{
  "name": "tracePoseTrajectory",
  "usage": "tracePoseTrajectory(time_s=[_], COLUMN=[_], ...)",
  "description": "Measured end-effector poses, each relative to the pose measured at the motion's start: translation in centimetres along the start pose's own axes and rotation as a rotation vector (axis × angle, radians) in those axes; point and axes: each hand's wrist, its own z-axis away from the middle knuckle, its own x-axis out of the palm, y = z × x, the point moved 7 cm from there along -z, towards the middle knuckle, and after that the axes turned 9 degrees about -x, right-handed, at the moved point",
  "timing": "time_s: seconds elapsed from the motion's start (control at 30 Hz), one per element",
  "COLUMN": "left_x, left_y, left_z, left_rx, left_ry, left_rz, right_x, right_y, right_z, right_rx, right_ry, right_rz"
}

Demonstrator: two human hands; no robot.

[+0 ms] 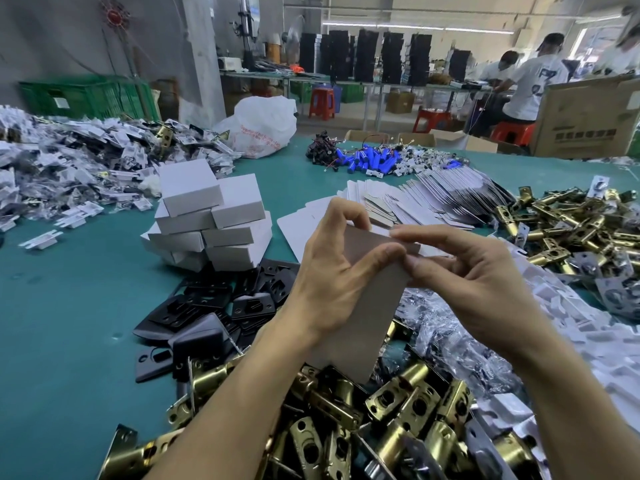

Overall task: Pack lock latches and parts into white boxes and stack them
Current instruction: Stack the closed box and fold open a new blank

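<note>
Both hands hold a flat, unfolded grey-white box blank (374, 299) upright over the table's middle. My left hand (332, 275) grips its left edge, thumb on the near face. My right hand (460, 271) pinches the blank's top flap at the right. Brass lock latches (398, 410) lie heaped under my forearms, and more brass latches (568, 223) pile at the right. Closed white boxes (207, 220) stand stacked at centre left. Flat box blanks (443, 199) fan out behind my hands. Black strike plates (214, 306) lie left of my left hand.
Bagged parts (69, 168) pile at the far left, and more bagged parts (485, 341) lie under my right arm. Blue batteries with wires (374, 157) and a white plastic bag (263, 126) sit further back. A cardboard carton (585, 116) and seated workers are at the far right.
</note>
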Motion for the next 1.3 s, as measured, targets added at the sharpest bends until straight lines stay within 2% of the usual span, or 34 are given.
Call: tracePoseTrajectory(time_s=[0.17,0.3,0.4,0.5,0.63,0.7,0.77,0.83,0.87,1.0,1.1,1.2,1.3], left_x=[-0.8,-0.9,-1.2,-1.4,-3.5,-3.2,-1.2,0.7,1.1,1.3,1.4,1.5,1.7], left_y=[0.1,0.9,1.0,-0.1,-1.9,-3.3,-4.1,-3.6,-3.3,-3.7,-3.7,-3.6,-3.7], left_z=[-0.1,-0.3,-0.3,-0.7,-0.5,0.0,0.8,1.4,1.4,1.2,1.3,1.4,1.2], left_rx=[-0.005,0.02,0.004,-0.199,-0.515,-0.747,-0.984,-1.05,-1.039,-1.014,-1.007,-0.982,-0.842], left_ry=[0.113,0.14,0.183,0.196,0.38,0.293,0.033,-0.219,-0.276,-0.244,-0.254,-0.246,-0.227], left_rz=[0.035,0.053,0.102,0.159,0.225,0.346,0.555,0.739,0.816,1.016,1.083,0.91,0.647], right_x=[0.5,0.6,0.6,0.2,-1.0,-0.9,-0.4,0.8,1.5,3.6,3.6,2.8,1.3], right_y=[0.0,-0.8,-1.4,-1.5,-2.2,-2.9,-2.9,-2.1,-1.5,0.5,0.9,0.7,0.2], right_z=[-0.2,-0.2,-0.1,0.0,0.2,0.2,0.2,0.1,0.1,0.5,0.5,0.2,0.0], right_rx=[0.003,-0.056,-0.105,-0.143,-0.278,-0.385,-0.45,-0.416,-0.366,-0.132,-0.015,0.032,0.035], right_ry=[-0.027,-0.002,0.052,0.118,0.213,0.187,0.131,0.029,-0.034,-0.191,-0.113,0.008,0.118], right_rz=[-0.071,-0.1,-0.019,0.138,0.258,0.349,0.427,0.468,0.458,0.375,0.181,0.1,0.196])
